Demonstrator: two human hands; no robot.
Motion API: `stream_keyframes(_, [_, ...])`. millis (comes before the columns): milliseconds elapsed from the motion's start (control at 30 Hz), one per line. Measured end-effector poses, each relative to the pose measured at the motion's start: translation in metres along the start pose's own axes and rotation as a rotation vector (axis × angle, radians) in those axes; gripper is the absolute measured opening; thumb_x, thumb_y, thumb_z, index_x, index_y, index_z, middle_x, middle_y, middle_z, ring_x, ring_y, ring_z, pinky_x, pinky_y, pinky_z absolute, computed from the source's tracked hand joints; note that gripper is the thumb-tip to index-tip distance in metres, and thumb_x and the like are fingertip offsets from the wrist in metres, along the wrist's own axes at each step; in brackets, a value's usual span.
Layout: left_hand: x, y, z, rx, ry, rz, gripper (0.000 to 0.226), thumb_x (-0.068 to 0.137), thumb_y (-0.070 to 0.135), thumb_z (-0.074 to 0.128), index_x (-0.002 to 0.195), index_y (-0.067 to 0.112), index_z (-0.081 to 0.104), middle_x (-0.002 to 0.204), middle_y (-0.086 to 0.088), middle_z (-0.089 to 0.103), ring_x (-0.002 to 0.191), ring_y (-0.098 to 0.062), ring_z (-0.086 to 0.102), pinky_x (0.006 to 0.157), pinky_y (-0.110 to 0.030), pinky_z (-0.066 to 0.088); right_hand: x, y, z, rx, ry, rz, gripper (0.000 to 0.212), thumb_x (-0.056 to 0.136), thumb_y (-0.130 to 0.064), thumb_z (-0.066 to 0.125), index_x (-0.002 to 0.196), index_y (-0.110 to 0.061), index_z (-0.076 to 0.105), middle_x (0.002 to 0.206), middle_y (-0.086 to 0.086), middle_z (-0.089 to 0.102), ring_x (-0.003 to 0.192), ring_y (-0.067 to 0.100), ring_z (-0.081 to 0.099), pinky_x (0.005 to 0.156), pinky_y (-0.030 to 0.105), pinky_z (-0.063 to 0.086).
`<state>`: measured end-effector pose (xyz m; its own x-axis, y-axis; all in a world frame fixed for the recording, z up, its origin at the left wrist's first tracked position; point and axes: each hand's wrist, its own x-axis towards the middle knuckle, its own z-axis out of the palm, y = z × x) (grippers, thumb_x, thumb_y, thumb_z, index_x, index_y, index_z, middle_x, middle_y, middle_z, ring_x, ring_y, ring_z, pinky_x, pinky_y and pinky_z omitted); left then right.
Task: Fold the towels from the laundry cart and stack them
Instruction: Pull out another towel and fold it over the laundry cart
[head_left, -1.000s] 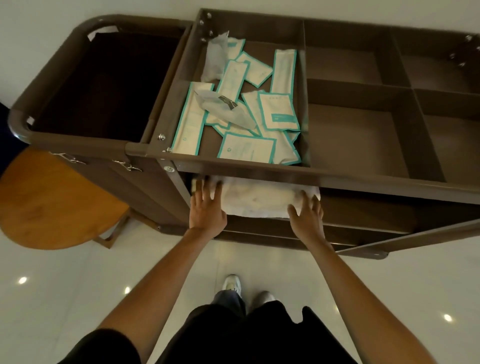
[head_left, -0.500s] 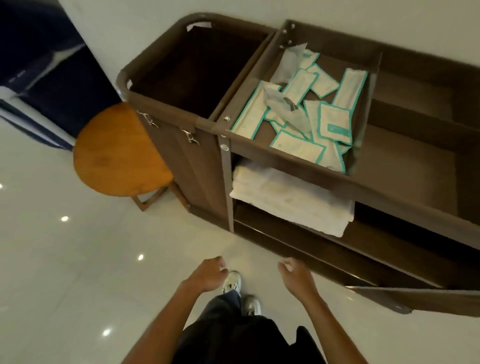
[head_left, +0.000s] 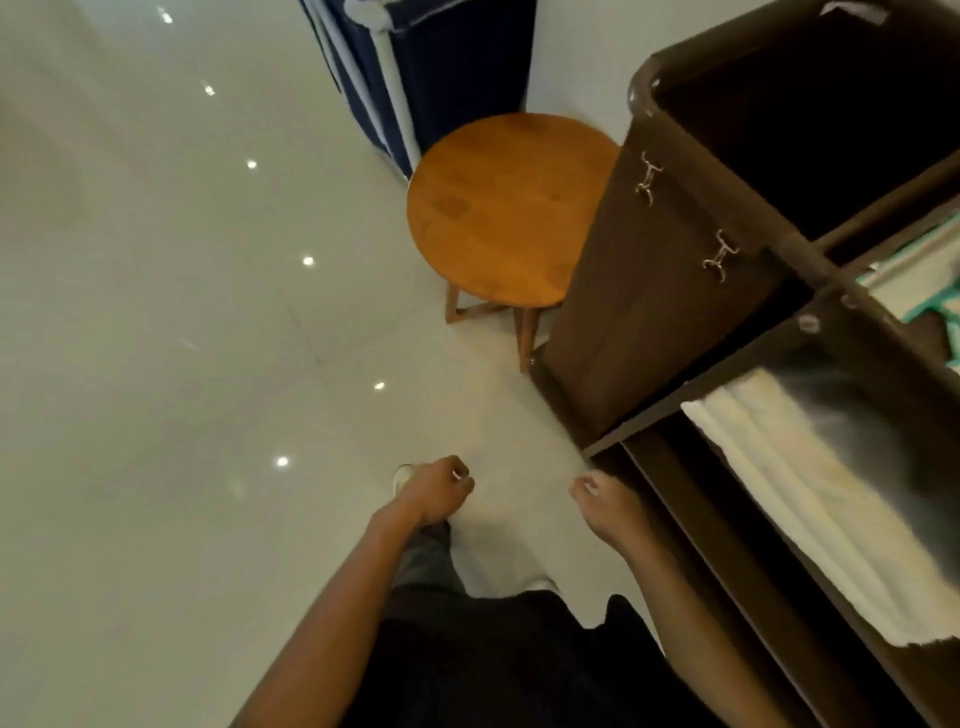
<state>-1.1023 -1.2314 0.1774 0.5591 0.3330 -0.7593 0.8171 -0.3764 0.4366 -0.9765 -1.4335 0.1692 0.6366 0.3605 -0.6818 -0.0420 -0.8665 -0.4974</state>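
1. Nearest, the left hand (head_left: 435, 491) and the right hand (head_left: 605, 506) hang out in front of the dark trousers, over the glossy floor (head_left: 156, 389). The fingers of both are loosely curled and grip nothing. Neither hand touches cloth or cart, which I read as idle hands between reaches.
2. A pale shoe (head_left: 402, 475) shows just past the left hand, planted on the tiles.
3. To the right of the right hand, near but apart, the folded white towels (head_left: 810, 499) lie stacked on a shelf of the brown housekeeping cart (head_left: 623, 312). Their layered folds face the open side, probably so the stack can be slid out whole. The far end of the stack is blurred.
4. Higher on the cart's side panel are two metal hooks (head_left: 719, 257), likely for hanging a bag. Above them is a deep dark bin (head_left: 805, 119), and I cannot tell what it holds. Teal-edged sachets (head_left: 935, 306) peek from the top tray.
5. A round wooden stool (head_left: 509, 208) stands just beside the cart's end. Its flat top looks handy for folding.
6. Farthest, a navy fabric hamper (head_left: 457, 67) on a white tube frame stands by the wall. It may be the laundry cart meant, but its contents are out of view.
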Motion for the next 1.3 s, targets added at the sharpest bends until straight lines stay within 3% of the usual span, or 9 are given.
stream_keyframes(233, [0.028,-0.074,-0.090,-0.189,0.025,-0.114,0.034,0.098,0.031,0.048,0.126,0.014,0.056,0.128,-0.010,0.059,0.109,-0.023,0.058,0.093,-0.030,0.045,0.062,-0.122,0.048,-0.165,-0.142,-0.041,0.043,0.098,-0.036,0.047,0.131,-0.011,0.054,0.136,0.010,0.053,0.121,0.026,0.051,0.096,0.033,0.041])
stream_keyframes(333, [0.036,-0.102,-0.141,-0.242,0.074,-0.133,0.033,0.099,0.030,0.046,0.127,0.014,0.055,0.128,-0.011,0.059,0.103,-0.021,0.059,0.084,-0.026,0.044,0.085,-0.186,0.063,-0.216,-0.182,-0.087,0.043,0.098,-0.035,0.048,0.134,-0.011,0.052,0.136,0.008,0.054,0.123,0.024,0.050,0.097,0.031,0.040])
stream_keyframes(467, [0.047,-0.131,-0.203,-0.299,0.162,-0.158,0.032,0.100,0.029,0.046,0.127,0.013,0.055,0.129,-0.010,0.058,0.112,-0.023,0.057,0.092,-0.029,0.043,0.115,-0.260,0.076,-0.230,-0.184,-0.157,0.041,0.098,-0.033,0.049,0.132,-0.010,0.052,0.135,0.010,0.054,0.123,0.025,0.051,0.101,0.036,0.041])
stream_keyframes(567, [0.057,-0.145,-0.240,-0.331,0.203,-0.166,0.033,0.100,0.029,0.046,0.127,0.013,0.054,0.128,-0.010,0.058,0.110,-0.021,0.057,0.088,-0.026,0.041,0.132,-0.302,0.082,-0.236,-0.185,-0.187,0.040,0.099,-0.032,0.048,0.132,-0.010,0.051,0.134,0.010,0.054,0.123,0.026,0.050,0.101,0.036,0.041])
stream_keyframes(667, [0.075,-0.150,-0.273,-0.353,0.213,-0.173,0.033,0.100,0.029,0.046,0.128,0.013,0.054,0.128,-0.010,0.059,0.103,-0.018,0.056,0.086,-0.026,0.042,0.152,-0.330,0.085,-0.265,-0.193,-0.191,0.039,0.098,-0.031,0.049,0.131,-0.010,0.052,0.134,0.009,0.055,0.123,0.025,0.049,0.101,0.036,0.040])
stream_keyframes(933, [0.151,-0.124,-0.361,-0.275,0.179,-0.149,0.034,0.101,0.029,0.045,0.129,0.012,0.052,0.130,-0.010,0.057,0.113,-0.022,0.057,0.095,-0.030,0.044,0.235,-0.390,0.081,-0.288,-0.223,-0.115,0.040,0.099,-0.031,0.048,0.134,-0.013,0.051,0.136,0.008,0.053,0.123,0.024,0.050,0.098,0.035,0.042])
stream_keyframes(1100, [0.200,-0.110,-0.438,-0.247,0.173,-0.171,0.033,0.100,0.030,0.045,0.128,0.013,0.052,0.128,-0.009,0.058,0.109,-0.019,0.056,0.091,-0.028,0.044,0.310,-0.464,0.056,-0.214,-0.245,-0.122,0.040,0.097,-0.033,0.051,0.132,-0.014,0.051,0.134,0.008,0.053,0.122,0.024,0.050,0.102,0.040,0.043])
stream_keyframes(1300, [0.242,-0.107,-0.516,-0.270,0.220,-0.229,0.031,0.100,0.031,0.045,0.126,0.015,0.053,0.124,-0.007,0.060,0.097,-0.013,0.053,0.084,-0.024,0.041,0.386,-0.563,0.031,-0.199,-0.234,-0.185,0.038,0.098,-0.030,0.049,0.130,-0.009,0.053,0.133,0.010,0.055,0.120,0.025,0.052,0.094,0.034,0.043])
